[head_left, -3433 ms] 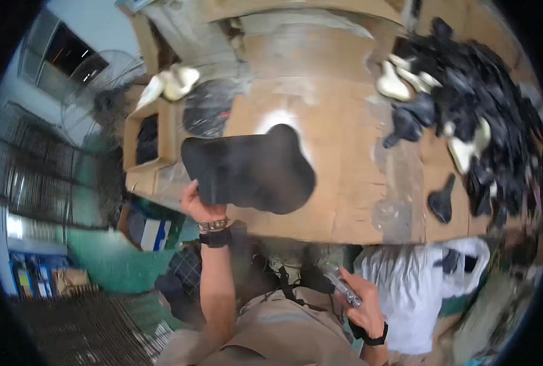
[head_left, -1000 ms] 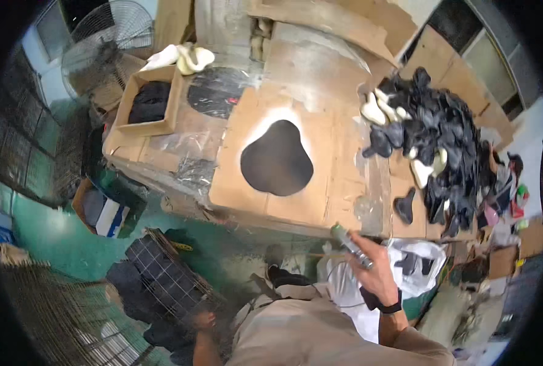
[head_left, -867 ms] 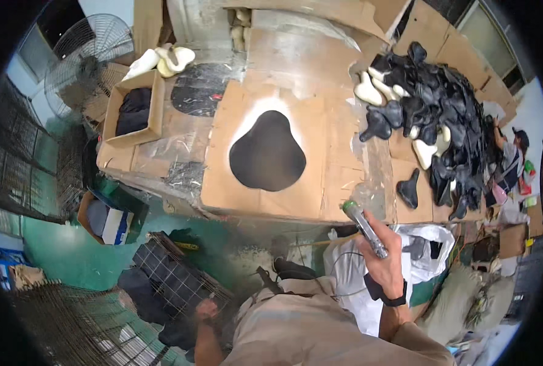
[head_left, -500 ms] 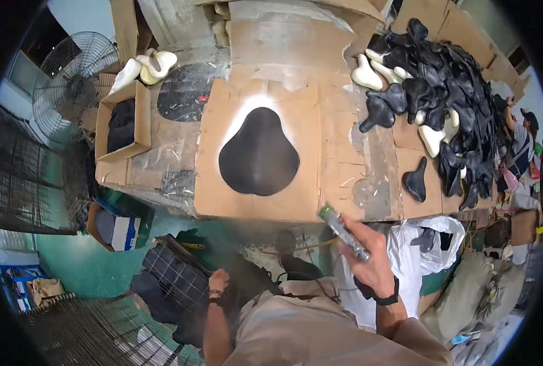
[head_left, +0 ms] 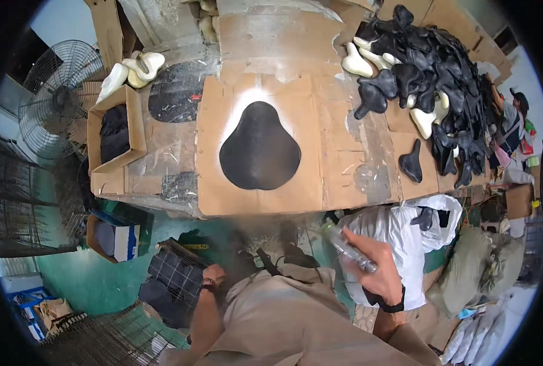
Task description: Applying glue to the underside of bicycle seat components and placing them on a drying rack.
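A black saddle-shaped cover piece (head_left: 260, 149) lies flat on a cardboard sheet (head_left: 216, 198) in the middle of the table, its narrow end pointing away from me. White overspray rims its far half. My right hand (head_left: 378, 268) is closed round a silver spray gun (head_left: 347, 247) with a green tip, held just off the table's near edge. Low on the left, my left hand (head_left: 213, 274) is beside a wire basket (head_left: 177, 274) of dark pieces. Its fingers are curled in, and what they hold, if anything, is hidden. A faint haze hangs between my hands.
Black and cream bicycle saddles (head_left: 433, 79) are heaped at the far right, with one black saddle (head_left: 411, 161) apart. A cardboard box (head_left: 138, 131) of dark pieces and a fan (head_left: 61, 100) stand left. A white sack (head_left: 393, 244) bulges near my right hand. A person (head_left: 515, 122) is far right.
My right hand has drawn the spray gun back from the table's edge toward me, slightly right. My left hand has shifted closer to the wire basket. The cover piece stays on the cardboard.
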Available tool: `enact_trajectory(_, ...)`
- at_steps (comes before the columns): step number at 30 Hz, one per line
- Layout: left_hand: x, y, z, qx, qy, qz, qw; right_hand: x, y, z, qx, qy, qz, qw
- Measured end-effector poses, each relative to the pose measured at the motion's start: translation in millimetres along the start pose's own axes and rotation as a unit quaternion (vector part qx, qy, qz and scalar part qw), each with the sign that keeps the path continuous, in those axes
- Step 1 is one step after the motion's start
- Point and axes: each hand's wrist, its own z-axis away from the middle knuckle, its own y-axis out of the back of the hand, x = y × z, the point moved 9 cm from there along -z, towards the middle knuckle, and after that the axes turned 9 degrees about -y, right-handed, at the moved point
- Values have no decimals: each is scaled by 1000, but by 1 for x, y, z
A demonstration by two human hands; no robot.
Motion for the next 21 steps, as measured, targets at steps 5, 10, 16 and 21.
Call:
enact_trajectory(5, -17, 0, -36, 75, 286, 719, 629, 8, 12, 6, 130, -58, 31, 989)
enact_trajectory(10, 4, 9, -72, 19, 145, 822, 550, 0, -37, 10, -7, -40, 3, 999)
enact_trajectory(16, 28, 46, -73, -20, -48, 55, 997, -31, -43, -22, 61, 20, -4, 998)
enact_trajectory(21, 22, 38, -44, -65, -39, -6, 997, -34, -26, -35, 138, 50, -5, 989)
